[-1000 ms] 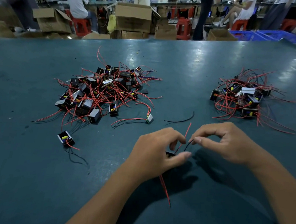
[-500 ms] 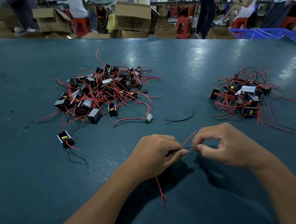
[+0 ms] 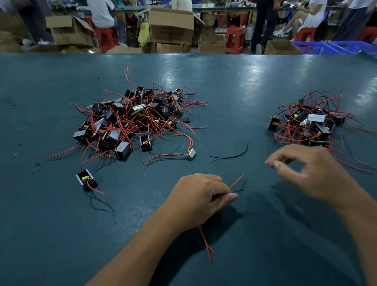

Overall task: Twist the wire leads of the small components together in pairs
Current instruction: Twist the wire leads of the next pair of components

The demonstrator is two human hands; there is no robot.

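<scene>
My left hand grips a small component hidden inside the fist. Its red lead and a thin black lead stick out to the right past my thumb, and two more red leads trail out below my wrist. My right hand hovers up and to the right, apart from those leads, thumb and forefinger tips close together in a blur; I see nothing between them. A large heap of black components with red leads lies at the left, a smaller heap at the right.
A single component lies alone left of my left hand, another small one nearer the middle, and a loose black wire beside it. Beyond the green table's far edge are cardboard boxes, red stools and seated people.
My right hand has let go of the lead ends and moved up and to the right, toward the smaller heap. My left hand keeps its grip on the component.
</scene>
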